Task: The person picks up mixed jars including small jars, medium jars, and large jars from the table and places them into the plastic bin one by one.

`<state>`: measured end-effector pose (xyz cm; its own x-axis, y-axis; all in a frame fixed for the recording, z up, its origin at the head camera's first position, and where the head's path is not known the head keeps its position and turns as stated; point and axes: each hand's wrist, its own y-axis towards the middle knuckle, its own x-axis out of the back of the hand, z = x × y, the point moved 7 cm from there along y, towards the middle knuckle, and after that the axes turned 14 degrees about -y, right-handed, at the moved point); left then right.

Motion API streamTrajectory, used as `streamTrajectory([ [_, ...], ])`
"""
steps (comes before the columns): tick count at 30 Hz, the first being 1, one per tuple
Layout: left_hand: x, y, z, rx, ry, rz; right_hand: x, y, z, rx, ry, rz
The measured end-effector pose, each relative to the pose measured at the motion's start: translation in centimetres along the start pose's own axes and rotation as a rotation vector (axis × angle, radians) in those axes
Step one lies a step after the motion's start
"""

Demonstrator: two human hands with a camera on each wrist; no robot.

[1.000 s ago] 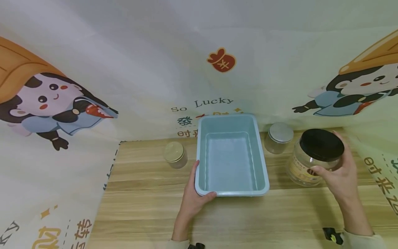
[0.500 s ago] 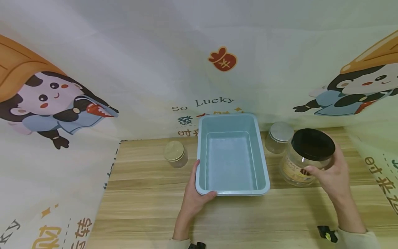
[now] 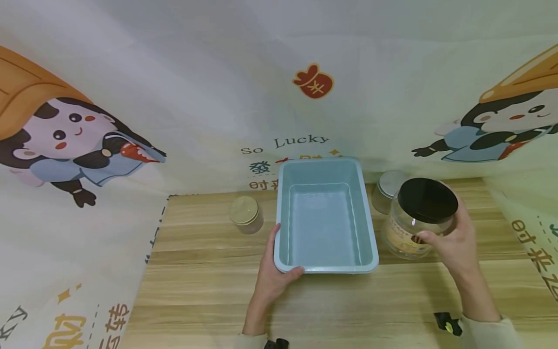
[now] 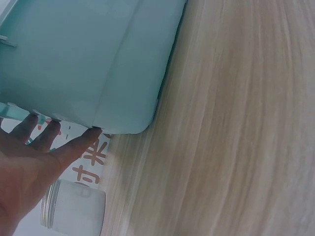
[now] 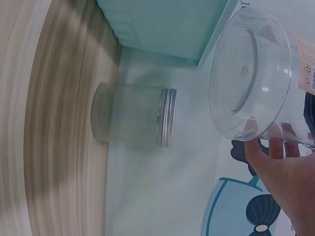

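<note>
My left hand grips the light blue plastic bin at its near left corner, thumb over the front rim and fingers along the left side. In the left wrist view, the fingertips touch the bin's wall. My right hand holds a large clear jar with a black lid and a label, right of the bin. The right wrist view shows its bare underside, lifted off the table. Behind it a small clear jar with a silver lid is partly hidden. No contents show in the bin.
A second small jar, with a gold-toned lid, stands left of the bin. The wood-grain table ends at printed sheets hanging at the back and both sides.
My right hand has carried the large jar leftward toward the bin, so it now covers part of the silver-lidded jar. My left hand and the bin stay where they were.
</note>
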<state>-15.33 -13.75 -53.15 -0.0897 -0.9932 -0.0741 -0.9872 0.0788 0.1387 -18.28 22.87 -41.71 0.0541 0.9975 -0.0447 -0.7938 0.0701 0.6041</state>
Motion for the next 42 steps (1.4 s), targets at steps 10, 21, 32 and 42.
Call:
streamTrajectory([
  [10, -0.1, 0.1, 0.0, 0.009, -0.024, -0.014, -0.8, 0.5, 0.0, 0.011, -0.01, 0.013],
  [21, -1.0, -0.3, -3.4, 0.018, -0.03, -0.005, -1.6, 1.0, 0.2, 0.012, -0.026, 0.025],
  [32, -0.6, -0.1, -2.3, 0.013, 0.005, -0.014, -2.6, 1.8, 0.5, 0.06, 0.013, 0.014],
  [42, 0.0, 0.0, 0.2, -0.015, 0.014, -0.022, -3.1, 2.5, 0.6, 0.053, -0.042, 0.009],
])
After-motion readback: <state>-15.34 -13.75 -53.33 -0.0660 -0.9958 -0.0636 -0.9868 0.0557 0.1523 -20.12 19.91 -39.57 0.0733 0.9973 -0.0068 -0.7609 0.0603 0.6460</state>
